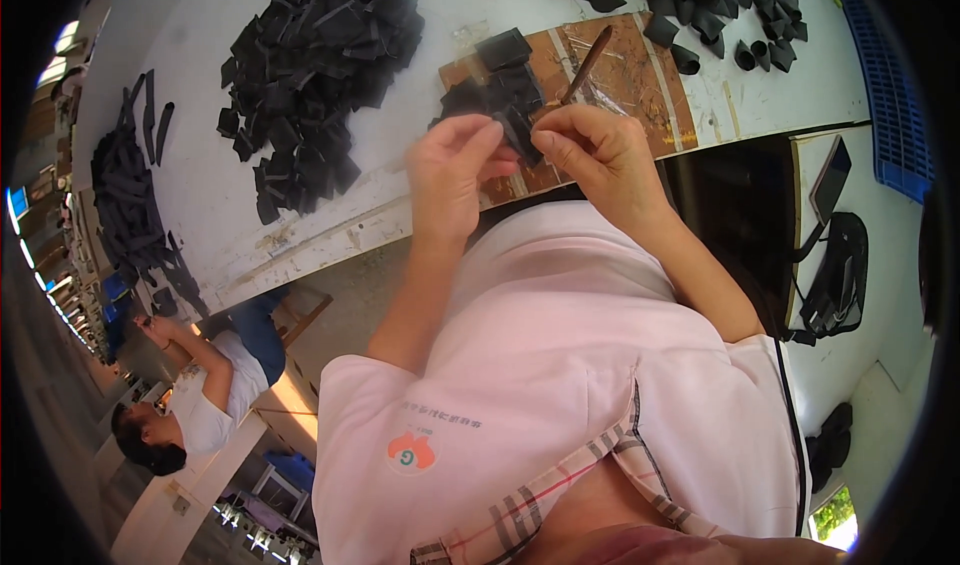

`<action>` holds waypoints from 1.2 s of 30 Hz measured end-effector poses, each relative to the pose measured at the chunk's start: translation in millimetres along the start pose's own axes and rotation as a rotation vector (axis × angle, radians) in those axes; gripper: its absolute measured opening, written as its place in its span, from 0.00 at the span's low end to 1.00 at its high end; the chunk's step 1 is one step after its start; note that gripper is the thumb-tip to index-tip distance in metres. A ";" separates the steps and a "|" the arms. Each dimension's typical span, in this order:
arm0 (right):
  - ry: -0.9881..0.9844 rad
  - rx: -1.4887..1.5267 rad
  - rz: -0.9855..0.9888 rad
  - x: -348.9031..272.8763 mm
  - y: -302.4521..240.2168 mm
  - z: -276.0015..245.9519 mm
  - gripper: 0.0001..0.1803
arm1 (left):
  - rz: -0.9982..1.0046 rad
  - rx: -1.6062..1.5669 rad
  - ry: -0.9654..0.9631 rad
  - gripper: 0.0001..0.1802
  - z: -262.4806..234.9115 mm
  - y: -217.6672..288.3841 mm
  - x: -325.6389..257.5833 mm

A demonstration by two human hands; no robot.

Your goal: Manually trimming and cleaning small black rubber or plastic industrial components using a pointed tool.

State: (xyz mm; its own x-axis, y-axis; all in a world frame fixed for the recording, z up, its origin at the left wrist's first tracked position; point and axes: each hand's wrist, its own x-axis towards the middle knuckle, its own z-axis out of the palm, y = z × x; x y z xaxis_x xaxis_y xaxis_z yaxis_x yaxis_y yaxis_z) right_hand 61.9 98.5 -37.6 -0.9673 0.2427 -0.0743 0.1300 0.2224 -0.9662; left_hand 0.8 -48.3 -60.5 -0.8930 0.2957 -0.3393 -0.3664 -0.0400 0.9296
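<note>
My left hand (450,170) and my right hand (605,160) meet over the near edge of the table. A small black piece (519,137), which looks like folded sheet material, is between their fingertips. The fingers of both hands are pinched at its sides; their exact contact is partly hidden. Just beyond lie several more black pieces (505,50) on a brown, stained board (650,85). A slim dark stick-like tool (588,65) rests slanted on that board, beyond my right hand.
A large heap of flat black pieces (320,65) covers the table's left part. Rolled, cone-like black pieces (720,5) lie at the far right. Black strips (125,195) are piled far left, near another person (215,385). A blue plastic crate (890,105) stands right.
</note>
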 end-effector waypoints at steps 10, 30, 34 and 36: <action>0.120 -0.100 -0.360 3.0 -13.5 -7.1 0.07 | 0.171 -0.135 -0.198 0.05 22.1 26.8 -8.0; -0.292 1.229 0.371 11.2 -5.3 -34.9 0.04 | 0.470 0.277 -0.028 0.06 48.6 36.5 -17.7; -0.215 0.966 0.385 15.0 -40.3 -44.4 0.12 | 0.246 -0.067 -0.043 0.06 63.1 60.9 -14.3; -0.198 0.767 0.242 19.0 -58.0 -52.1 0.13 | -0.007 -0.534 -0.303 0.07 49.7 69.9 3.1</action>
State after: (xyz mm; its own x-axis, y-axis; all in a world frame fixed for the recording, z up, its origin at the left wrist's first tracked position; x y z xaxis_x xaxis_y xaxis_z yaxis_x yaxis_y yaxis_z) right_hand 47.3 139.5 29.9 -0.9614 0.0144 -0.2747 0.2241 -0.5380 -0.8126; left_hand -14.6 -2.8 10.6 -0.8048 0.5529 -0.2159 -0.5221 -0.4864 0.7006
